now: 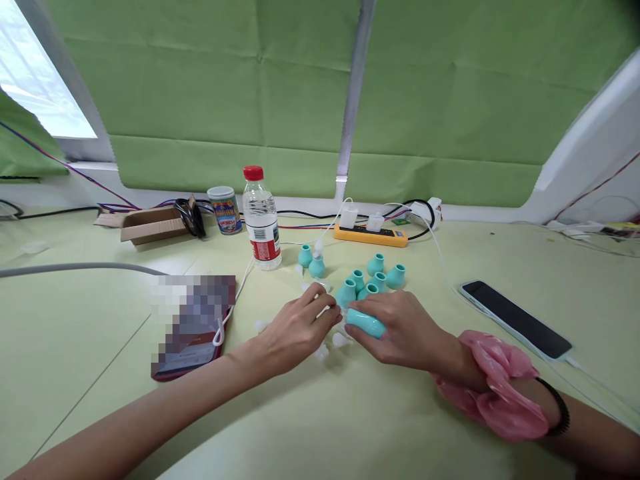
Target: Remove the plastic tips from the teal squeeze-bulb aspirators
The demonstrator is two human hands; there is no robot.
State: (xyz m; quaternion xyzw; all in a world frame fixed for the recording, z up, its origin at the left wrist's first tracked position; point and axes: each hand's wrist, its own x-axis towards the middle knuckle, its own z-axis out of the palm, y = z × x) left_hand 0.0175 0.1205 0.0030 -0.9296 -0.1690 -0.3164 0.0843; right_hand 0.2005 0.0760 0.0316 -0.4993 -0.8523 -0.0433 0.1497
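Right hand (400, 330) closed around a teal bulb (367, 323) low over the worktop (380, 413), left hand (295, 330) pinching a small white tip (320, 308) beside it, near teal bulb cluster (375, 277).

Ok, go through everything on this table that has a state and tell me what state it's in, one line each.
Water bottle: upright, red cap on.
Can: upright.
Cardboard box: lying open.
Power strip: two white chargers plugged in.
Phone: screen dark, cable attached.
Teal piece: lying sideways, gripped by right hand.
Teal pieces: loose, mostly upright.
Left hand: fingertips on a small white part.
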